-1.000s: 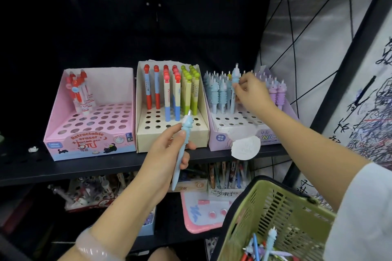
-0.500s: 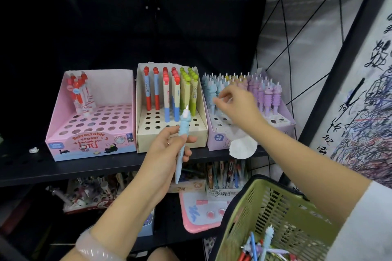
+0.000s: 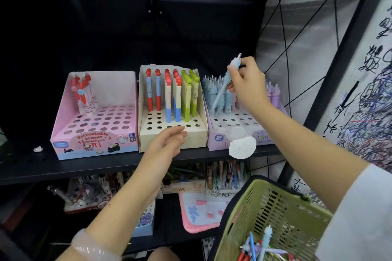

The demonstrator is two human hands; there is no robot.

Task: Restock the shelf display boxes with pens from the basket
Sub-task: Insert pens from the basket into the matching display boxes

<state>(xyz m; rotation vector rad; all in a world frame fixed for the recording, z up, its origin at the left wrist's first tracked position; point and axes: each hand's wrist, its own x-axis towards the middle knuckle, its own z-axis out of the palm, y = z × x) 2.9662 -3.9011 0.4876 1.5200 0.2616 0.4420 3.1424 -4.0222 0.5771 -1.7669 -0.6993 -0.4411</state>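
The upper shelf recess is dark and shows almost nothing, and the lower shelf's boxes of stationery are dim and partly hidden behind the left forearm, so their contents are hard to name. The green slatted plastic basket (image 3: 273, 216) is cut off at the bottom edge; only the tops of a few pens (image 3: 257, 246) lying in it show, among them a pale blue one with a ridged cap. The right hand (image 3: 247, 82) hides the middle of the lilac cardboard display box (image 3: 218, 139) on the black metal shelf (image 3: 89, 165); its fingers and thumb are curled round a pale blue pen with a ridged soft cap (image 3: 222, 89), held tilted with its tip down among the blue pens standing at the box's left side, while lilac ones show at the right. A round white paper tag (image 3: 242, 147) hangs over that box's front. The cream cardboard box (image 3: 197, 137) in the middle holds upright red, blue and green pens at the back, its front holes bare. The pink cardboard box (image 3: 63, 133) printed "Retractable eraser" holds a small cluster of red-capped sticks in its back left corner. The left hand (image 3: 167, 144) hangs in front of the cream box, fingers loosely relaxed, holding nothing.
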